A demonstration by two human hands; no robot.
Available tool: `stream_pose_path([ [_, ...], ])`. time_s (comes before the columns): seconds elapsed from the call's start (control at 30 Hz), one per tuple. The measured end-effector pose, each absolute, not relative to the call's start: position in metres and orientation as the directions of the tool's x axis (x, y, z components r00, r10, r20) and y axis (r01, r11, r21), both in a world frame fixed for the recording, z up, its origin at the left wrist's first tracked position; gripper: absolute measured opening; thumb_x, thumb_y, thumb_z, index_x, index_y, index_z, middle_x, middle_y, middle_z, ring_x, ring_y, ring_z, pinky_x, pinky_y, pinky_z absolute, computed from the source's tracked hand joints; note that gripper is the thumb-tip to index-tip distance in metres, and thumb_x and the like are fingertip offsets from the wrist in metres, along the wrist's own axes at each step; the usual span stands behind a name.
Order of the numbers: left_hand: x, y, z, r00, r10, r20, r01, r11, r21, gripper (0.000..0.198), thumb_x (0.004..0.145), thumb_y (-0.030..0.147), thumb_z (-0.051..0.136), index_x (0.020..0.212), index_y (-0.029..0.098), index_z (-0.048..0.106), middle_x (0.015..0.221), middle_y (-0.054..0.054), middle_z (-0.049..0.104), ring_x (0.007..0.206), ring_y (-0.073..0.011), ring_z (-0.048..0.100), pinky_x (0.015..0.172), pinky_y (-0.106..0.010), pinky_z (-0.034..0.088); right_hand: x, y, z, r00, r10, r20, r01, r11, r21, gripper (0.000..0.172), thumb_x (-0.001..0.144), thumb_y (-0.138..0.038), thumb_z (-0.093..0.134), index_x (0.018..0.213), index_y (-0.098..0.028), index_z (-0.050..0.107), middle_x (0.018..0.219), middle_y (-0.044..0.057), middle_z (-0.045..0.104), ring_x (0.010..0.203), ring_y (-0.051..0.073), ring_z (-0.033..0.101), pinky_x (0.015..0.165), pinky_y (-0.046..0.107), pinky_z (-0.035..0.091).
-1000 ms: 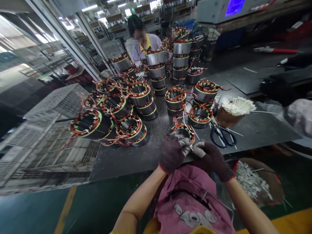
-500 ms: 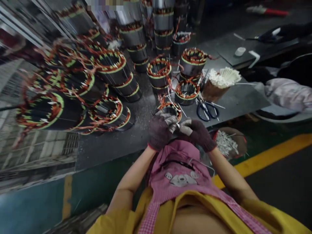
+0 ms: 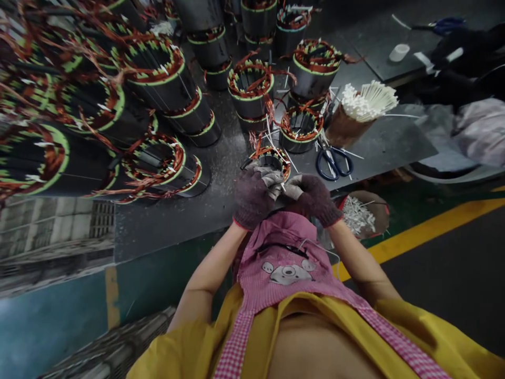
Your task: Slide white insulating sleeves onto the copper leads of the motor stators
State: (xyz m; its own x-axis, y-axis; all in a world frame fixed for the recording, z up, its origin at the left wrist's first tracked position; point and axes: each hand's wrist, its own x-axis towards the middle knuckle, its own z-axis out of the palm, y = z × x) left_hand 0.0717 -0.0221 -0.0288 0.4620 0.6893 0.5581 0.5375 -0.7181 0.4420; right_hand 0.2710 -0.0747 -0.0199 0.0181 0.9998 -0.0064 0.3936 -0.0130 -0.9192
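Note:
A small motor stator with orange-copper windings stands near the table's front edge. My left hand, in a dark glove with pale fingertips, curls over its near rim. My right hand, gloved alike, is beside it with thumb and fingers pinched together. The tip of a thin white strip shows where the fingertips of both hands nearly meet; most of it is hidden. Another long white strip lies slanting across the stator's far side. Blue-handled scissors lie right of the stator.
Wound stators stand singly and in stacks behind and to the left. A brown holder of white strips stands behind the scissors. Below the table edge, a container holds white scraps. A white cap lies at the back right.
The view has tilted and shifted, so the stators sit higher and further left in it. Both hands stay at the same small stator, fingertips still close together.

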Motion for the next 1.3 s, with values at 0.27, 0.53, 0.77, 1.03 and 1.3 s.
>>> stream_pose_path([
  [0.27,0.072,-0.029,-0.026,0.468,0.721,0.511,0.586,-0.686,0.432,0.017,0.098,0.034,0.078,0.112,0.03,0.086,0.114,-0.005,0.086,0.116,-0.0284,0.079,0.122,-0.055,0.058,0.28,-0.089,-0.017,-0.07,0.993,0.091,0.309,0.108,-0.945,0.025,0.092,-0.045,0.075,0.082,-0.024,0.085,0.079,0.005,0.081,0.076,0.025,0.07,0.074,0.037,0.053],
  [0.53,0.07,-0.026,-0.021,0.501,0.731,0.464,0.586,-0.68,0.44,0.014,0.102,0.039,0.073,0.105,0.029,0.083,0.115,-0.004,0.086,0.117,-0.0293,0.078,0.125,-0.057,0.056,0.271,-0.076,-0.018,-0.026,1.0,-0.008,0.358,0.002,-0.934,0.026,0.088,-0.047,0.076,0.08,-0.024,0.084,0.08,0.006,0.081,0.077,0.027,0.071,0.074,0.039,0.053],
  [0.77,0.066,-0.02,-0.021,0.534,0.658,0.532,0.496,-0.753,0.433,0.011,0.105,0.037,0.07,0.104,0.031,0.079,0.115,-0.001,0.086,0.116,-0.0274,0.079,0.127,-0.056,0.056,0.276,-0.078,-0.02,-0.016,1.0,0.026,0.368,0.031,-0.929,0.033,0.09,-0.053,0.075,0.08,-0.023,0.083,0.08,0.006,0.08,0.078,0.024,0.069,0.075,0.037,0.053],
  [1.03,0.07,-0.02,-0.03,0.488,0.672,0.557,0.502,-0.738,0.451,0.011,0.103,0.038,0.071,0.102,0.032,0.08,0.113,-0.004,0.085,0.115,-0.0297,0.079,0.125,-0.06,0.055,0.276,-0.085,-0.011,-0.087,0.983,0.164,0.312,0.183,-0.932,0.035,0.095,-0.056,0.074,0.082,-0.025,0.084,0.083,0.005,0.08,0.082,0.023,0.069,0.082,0.038,0.056],
  [1.3,0.064,-0.016,-0.023,0.569,0.645,0.51,0.503,-0.764,0.405,0.012,0.105,0.039,0.071,0.107,0.032,0.081,0.121,-0.003,0.086,0.121,-0.0294,0.078,0.122,-0.06,0.058,0.277,-0.066,-0.022,-0.036,0.998,-0.047,0.444,-0.026,-0.896,0.038,0.093,-0.058,0.076,0.079,-0.023,0.082,0.077,0.004,0.078,0.074,0.022,0.066,0.069,0.033,0.049],
])
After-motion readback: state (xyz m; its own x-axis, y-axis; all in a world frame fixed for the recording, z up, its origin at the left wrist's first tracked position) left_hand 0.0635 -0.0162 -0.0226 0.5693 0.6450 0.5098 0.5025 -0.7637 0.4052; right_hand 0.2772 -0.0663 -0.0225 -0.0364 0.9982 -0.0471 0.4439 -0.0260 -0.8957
